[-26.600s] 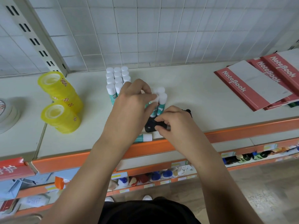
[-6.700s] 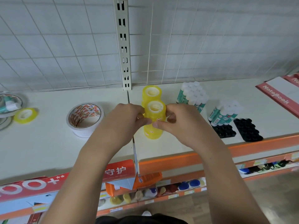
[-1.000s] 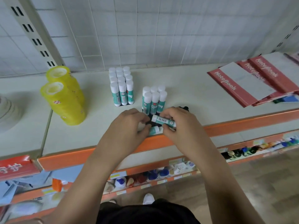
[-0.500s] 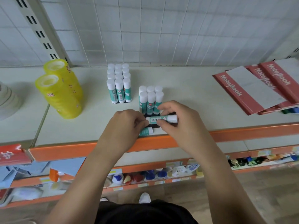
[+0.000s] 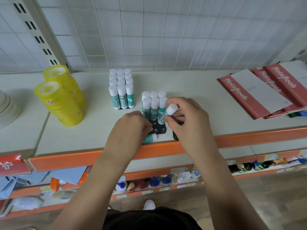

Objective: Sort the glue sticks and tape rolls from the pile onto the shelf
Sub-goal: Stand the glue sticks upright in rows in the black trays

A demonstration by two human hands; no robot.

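yellow tape rolls [image 5: 59,98] stand in two neat stacks at the left of the frame. toward the centre a full tray of glue sticks [image 5: 121,92] stands upright, so that much of the sorting looks done. just right of it, at mid-frame, a black tray [image 5: 157,130] is only part filled: six sticks [image 5: 153,103] stand in its back rows, and the sockets nearest the shelf's orange lip show bare. the right hand [image 5: 187,120] pinches the held glue stick [image 5: 169,112] between thumb and fingertips, with its white cap up and tilted and its low end just over the open sockets. i judge it is about to be seated. the left hand [image 5: 131,128] lies with curled fingers at the tray's left edge; whether it grips the tray or only steadies it i cannot tell. a loose glue stick [image 5: 150,138] lies on its side on the shelf [image 5: 199,90] below that hand, near the lip. a second black tray [image 5: 175,137] peeks out under the right wrist, its contents hidden. left to do, by my reckoning: seat this stick, then the loose one, and fill what sockets remain. red notebooks [image 5: 259,95] lie at the right, and a white roll [image 5: 6,110] sits at the far left edge.
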